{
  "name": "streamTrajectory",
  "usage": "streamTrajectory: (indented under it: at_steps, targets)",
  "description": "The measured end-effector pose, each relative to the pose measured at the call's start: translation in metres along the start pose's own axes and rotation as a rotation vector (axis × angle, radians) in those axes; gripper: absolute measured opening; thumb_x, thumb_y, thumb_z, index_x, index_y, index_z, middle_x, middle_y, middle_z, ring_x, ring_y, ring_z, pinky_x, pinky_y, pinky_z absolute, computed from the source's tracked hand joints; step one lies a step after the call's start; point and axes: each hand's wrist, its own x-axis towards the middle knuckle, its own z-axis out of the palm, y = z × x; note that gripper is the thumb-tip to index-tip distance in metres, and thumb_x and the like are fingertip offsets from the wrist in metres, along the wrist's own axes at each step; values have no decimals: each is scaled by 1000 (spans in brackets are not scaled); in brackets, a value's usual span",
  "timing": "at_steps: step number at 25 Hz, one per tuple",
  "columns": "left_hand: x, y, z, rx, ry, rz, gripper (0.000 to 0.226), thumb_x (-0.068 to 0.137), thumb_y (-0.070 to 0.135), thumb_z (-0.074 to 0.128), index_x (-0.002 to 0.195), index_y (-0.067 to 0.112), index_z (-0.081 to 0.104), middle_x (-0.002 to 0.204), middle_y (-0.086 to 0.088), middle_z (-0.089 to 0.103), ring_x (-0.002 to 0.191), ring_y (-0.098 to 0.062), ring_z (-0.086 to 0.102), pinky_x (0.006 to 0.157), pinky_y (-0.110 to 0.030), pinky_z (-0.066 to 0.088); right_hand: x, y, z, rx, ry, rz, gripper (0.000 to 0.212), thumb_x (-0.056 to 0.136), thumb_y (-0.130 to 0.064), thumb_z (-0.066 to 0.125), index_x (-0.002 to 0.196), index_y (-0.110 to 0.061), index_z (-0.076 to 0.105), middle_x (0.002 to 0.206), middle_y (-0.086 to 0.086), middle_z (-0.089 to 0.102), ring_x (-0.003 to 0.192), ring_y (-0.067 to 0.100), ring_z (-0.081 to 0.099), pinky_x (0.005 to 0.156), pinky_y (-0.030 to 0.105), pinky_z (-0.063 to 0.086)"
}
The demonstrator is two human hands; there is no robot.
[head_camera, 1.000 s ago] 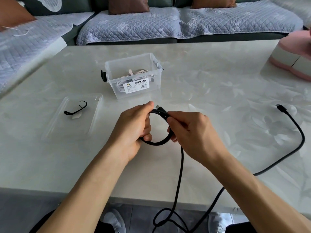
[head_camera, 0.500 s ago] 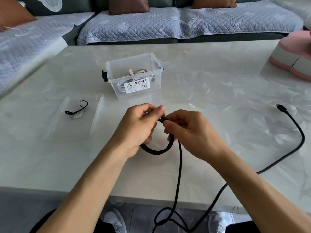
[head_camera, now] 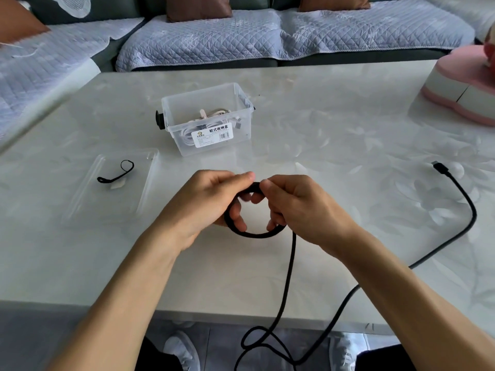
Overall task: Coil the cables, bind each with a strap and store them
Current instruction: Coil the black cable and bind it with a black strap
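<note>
Slack: the black cable [head_camera: 285, 285] hangs off the table [head_camera: 348, 124] edge at bottom centre, then runs up the right side.
Your left hand [head_camera: 203, 207]: fingers curled, pinching the coil at centre.
Your right hand [head_camera: 302, 210]: fingers curled around the same loop.
Strap [head_camera: 117, 174]: centre left, on a clear lid [head_camera: 88, 207].
Storage box [head_camera: 207, 120]: upper centre, holding white cables.

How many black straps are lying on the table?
1. The black strap lies on the clear lid, left of the clear box. Others may be hidden inside the box among the white cables.
</note>
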Motion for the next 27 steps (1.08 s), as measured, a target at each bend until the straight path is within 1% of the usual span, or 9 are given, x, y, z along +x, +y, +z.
streamTrajectory:
  at_steps: [2,4,7,10,13,18,21,24,27]
  targets:
    - [-1,-1,-1,61,-103,-21,45,99,39,51,85,-1,66,57,-1,42,50,-23,54,72,-40,52,1,-2,-2,-45,-30,-4,33,103,-23,44,83,-9,67,48,-13,43,47,8,47,61,30,57]
    - [-1,0,3,6,-148,-6,42,102,38,45,84,4,60,63,-1,30,49,-15,36,62,-37,42,1,1,-2,67,-16,14,32,103,-22,45,86,-6,67,52,-9,41,49,10,45,63,30,57]
    - [3,2,9,-230,-13,-21,38,103,38,43,75,12,45,56,4,23,45,-12,22,69,-40,28,2,5,-1,320,0,46,27,102,-20,48,92,-3,66,60,-2,49,58,15,55,70,31,55]
    - [5,2,15,-441,78,-52,41,103,40,42,71,15,42,52,6,23,43,-12,21,60,-29,32,1,6,0,521,-57,82,27,103,-19,44,91,-2,62,67,5,56,70,24,64,78,34,56]
    - [4,1,17,-501,27,-63,42,104,37,40,68,14,43,51,2,27,44,-15,28,54,-26,34,3,4,0,659,-52,113,27,105,-20,40,88,-5,55,60,2,42,57,21,52,72,35,53]
    - [-2,6,3,-349,-130,-108,50,100,41,37,72,5,57,48,-7,41,42,-27,44,62,-36,53,0,1,2,371,-67,99,33,106,-24,37,81,-9,52,54,-8,31,47,12,32,62,29,45]
    - [-2,4,6,-249,-134,-167,51,100,49,37,69,11,51,48,1,29,39,-19,29,55,-30,45,-2,0,6,238,-86,69,34,106,-25,37,80,-9,54,51,-12,34,47,10,34,64,31,46]
    - [0,3,13,-380,-105,-174,42,101,32,40,64,15,46,50,4,20,39,-14,17,48,-26,35,-1,0,4,265,-70,83,29,103,-25,45,83,-10,59,52,-12,37,49,9,37,68,33,47]
    - [4,1,14,-453,-53,-167,36,97,22,40,63,12,48,50,2,21,38,-14,19,49,-26,37,-1,3,0,178,-26,15,15,99,-18,53,98,-10,65,57,-13,47,53,7,45,72,35,50]
